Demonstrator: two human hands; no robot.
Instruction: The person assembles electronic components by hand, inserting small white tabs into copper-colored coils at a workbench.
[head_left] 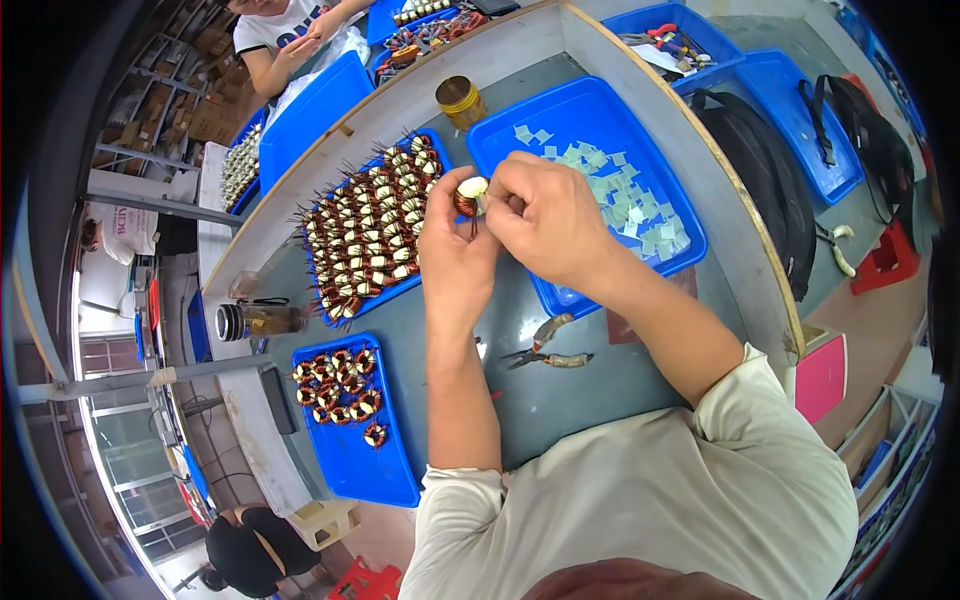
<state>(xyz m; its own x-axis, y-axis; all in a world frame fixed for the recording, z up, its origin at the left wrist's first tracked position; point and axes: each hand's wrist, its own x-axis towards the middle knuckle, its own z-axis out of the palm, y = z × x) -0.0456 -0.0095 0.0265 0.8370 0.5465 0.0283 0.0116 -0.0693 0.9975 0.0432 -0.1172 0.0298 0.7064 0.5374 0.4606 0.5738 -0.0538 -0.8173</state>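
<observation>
My left hand grips a small ring-shaped coil of copper wire with a pale yellow wrap on its top. Against its right side, my right hand is closed in a pinch; what lies between those fingertips is hidden. Behind my left hand a blue tray holds rows of similar coils, their wire ends sticking up. A second blue tray, lower left, carries a smaller cluster of coils. Beyond my right hand, pale green square pieces lie scattered in a third blue tray.
Pliers with wrapped handles lie on the grey bench below my hands. A yellow tin stands at the back, a jar at the left. Raised board walls edge the bench. Across it sits another person.
</observation>
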